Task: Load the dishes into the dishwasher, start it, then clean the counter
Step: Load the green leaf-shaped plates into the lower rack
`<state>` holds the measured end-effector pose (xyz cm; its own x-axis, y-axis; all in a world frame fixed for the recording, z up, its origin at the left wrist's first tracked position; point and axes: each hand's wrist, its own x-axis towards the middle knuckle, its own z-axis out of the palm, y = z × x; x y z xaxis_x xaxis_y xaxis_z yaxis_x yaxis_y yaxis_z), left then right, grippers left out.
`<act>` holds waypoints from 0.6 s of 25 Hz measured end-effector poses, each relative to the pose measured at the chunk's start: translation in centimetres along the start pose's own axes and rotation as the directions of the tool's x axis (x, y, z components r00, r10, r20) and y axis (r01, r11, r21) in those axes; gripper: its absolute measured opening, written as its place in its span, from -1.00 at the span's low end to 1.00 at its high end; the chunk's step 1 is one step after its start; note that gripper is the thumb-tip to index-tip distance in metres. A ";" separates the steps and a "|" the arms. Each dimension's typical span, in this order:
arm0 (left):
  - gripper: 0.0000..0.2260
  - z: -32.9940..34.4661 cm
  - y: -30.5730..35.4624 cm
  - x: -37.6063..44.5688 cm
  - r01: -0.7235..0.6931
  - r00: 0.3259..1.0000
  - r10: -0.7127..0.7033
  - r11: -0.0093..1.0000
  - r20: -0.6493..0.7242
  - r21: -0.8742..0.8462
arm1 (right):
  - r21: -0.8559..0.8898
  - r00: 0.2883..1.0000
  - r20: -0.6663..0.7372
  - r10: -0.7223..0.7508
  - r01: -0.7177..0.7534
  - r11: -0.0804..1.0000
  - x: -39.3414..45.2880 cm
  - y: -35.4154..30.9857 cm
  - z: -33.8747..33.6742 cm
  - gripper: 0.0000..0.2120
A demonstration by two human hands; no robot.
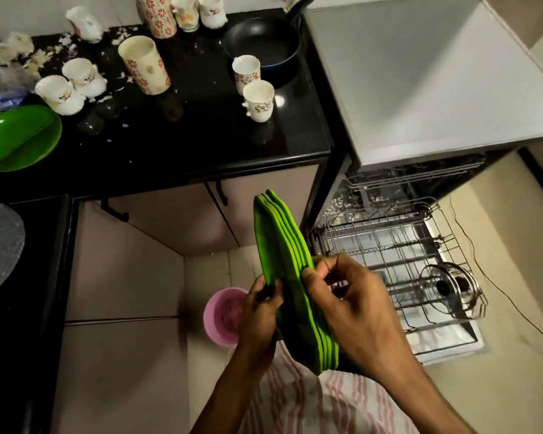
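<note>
Several green plates [282, 261] stand on edge in one stack, held up in front of the person, between both hands. The left hand [259, 314] grips the stack from the left side, with its thumb curled on the near face. The right hand [348, 305] pinches the right side of the stack, and its fingers [311, 277] are bent over the plate rims.

The stack hangs in the air over the floor, just left of the open dishwasher [420, 214]. The bottom rack [398, 264] is pulled out beside the right hand. A glass lid [449, 288] sits in the rack at its far right, well apart from the plates. Most of the rack has open room.

A pink bucket [221, 314] stands on the floor under the left hand. The black counter [185, 145] is up and to the left, with its edge well above the plates. On it are one more green plate [19, 136], many cups [257, 100], a black pan [262, 45] and white scraps.
</note>
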<state>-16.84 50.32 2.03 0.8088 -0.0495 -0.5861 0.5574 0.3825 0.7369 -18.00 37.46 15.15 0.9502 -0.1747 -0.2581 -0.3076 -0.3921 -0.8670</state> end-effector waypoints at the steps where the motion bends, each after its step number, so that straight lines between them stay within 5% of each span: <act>1: -0.73 0.1 -0.3 -0.2 0.001 1.000 -0.001 1.000 0.030 0.004 | 0.029 1.000 -0.004 0.015 -0.015 0.999 -0.4 0.2 -0.3 -0.81; 15: -0.77 9.2 -8.7 -6.1 0.089 0.992 -0.093 0.995 0.089 0.046 | 0.019 0.998 -0.040 0.048 -0.047 0.999 -7.0 7.2 -11.6 -0.82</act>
<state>-24.88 38.77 2.33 0.7670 -0.1663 -0.6197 0.6352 0.3333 0.6968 -27.43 25.35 15.63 0.9317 -0.2288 -0.2821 -0.3509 -0.3658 -0.8620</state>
